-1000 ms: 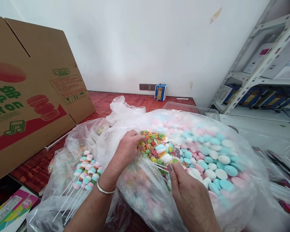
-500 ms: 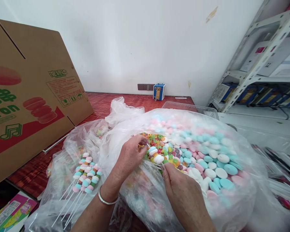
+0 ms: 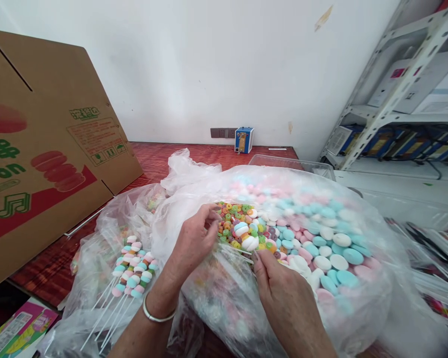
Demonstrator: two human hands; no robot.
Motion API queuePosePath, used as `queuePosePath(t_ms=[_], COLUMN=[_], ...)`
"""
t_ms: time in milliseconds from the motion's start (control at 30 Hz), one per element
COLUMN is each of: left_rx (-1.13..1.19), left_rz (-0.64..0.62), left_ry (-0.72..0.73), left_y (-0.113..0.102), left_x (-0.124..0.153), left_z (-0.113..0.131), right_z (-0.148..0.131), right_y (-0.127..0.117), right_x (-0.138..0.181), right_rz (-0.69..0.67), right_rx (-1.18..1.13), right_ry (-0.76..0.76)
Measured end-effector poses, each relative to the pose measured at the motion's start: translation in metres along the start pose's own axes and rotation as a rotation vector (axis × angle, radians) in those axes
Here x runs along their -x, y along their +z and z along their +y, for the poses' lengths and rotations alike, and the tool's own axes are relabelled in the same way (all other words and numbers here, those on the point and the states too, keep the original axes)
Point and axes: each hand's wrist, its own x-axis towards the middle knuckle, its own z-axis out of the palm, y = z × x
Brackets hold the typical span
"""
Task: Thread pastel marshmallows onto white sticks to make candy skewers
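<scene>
My right hand (image 3: 285, 293) is closed on white sticks, and just beyond its fingertips a skewer of white and blue marshmallows with a cereal ring between (image 3: 242, 229) stands over the opened bag. My left hand (image 3: 198, 236) hovers at the left edge of the colourful cereal rings (image 3: 233, 216), thumb and fingers apart and slightly blurred, with nothing visible in them. To the right of the rings, pink, white and blue flat marshmallows (image 3: 339, 262) fill the large clear plastic bag (image 3: 231, 318). Several threaded marshmallow skewers (image 3: 134, 266) lie on plastic at the left.
A printed cardboard box (image 3: 59, 129) stands at the left on the reddish wooden table (image 3: 153, 154). At the back are a small blue device (image 3: 244, 140) and a clear plastic tray (image 3: 291, 161). White metal shelving (image 3: 386, 94) rises at the right, above black-handled scissors (image 3: 429, 242).
My left hand has drawn back to the left from the skewer's tip and its fingers have parted. The right hand still grips the sticks, shifted slightly; the view has moved a little.
</scene>
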Motion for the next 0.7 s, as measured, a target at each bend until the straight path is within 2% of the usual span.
queuePosePath(t_ms=[100,167,233,300,400,500,567,633,700], left_rx=[-0.155,-0.195,-0.223,-0.262,-0.245,-0.069,0.167,0.442,0.648], left_rz=[-0.086,-0.196,-0.240,-0.219,-0.120,0.027,0.082,0.069,0.029], left_ry=[0.037,0.070,0.082,0.076,0.029,-0.084,-0.227,-0.373,-0.454], left_y=[-0.008,-0.009,-0.007,-0.002,0.005,0.010,0.012,0.014,0.016], left_x=[-0.004,-0.006,-0.007,-0.007,-0.006,-0.006,-0.007,-0.008,-0.009], left_z=[-0.010,-0.014,-0.014,-0.014,-0.015,-0.014,-0.010,-0.003,0.007], right_z=[0.003,0.004,0.005,0.005,0.006,0.006,0.005,0.003,0.001], right_y=[-0.001,-0.003,-0.003,-0.004,-0.003,-0.002,-0.002,-0.002,-0.002], right_x=[0.002,0.003,0.005,0.007,0.010,0.013,0.014,0.015,0.016], right_rz=[0.063,0.089,0.106,0.112,0.110,0.104,0.095,0.090,0.077], right_rx=[-0.007,-0.009,-0.019,-0.031,-0.038,-0.053,-0.061,-0.066,-0.069], right_ry=[-0.012,-0.016,-0.023,-0.025,-0.025,-0.037,-0.054,-0.057,-0.048])
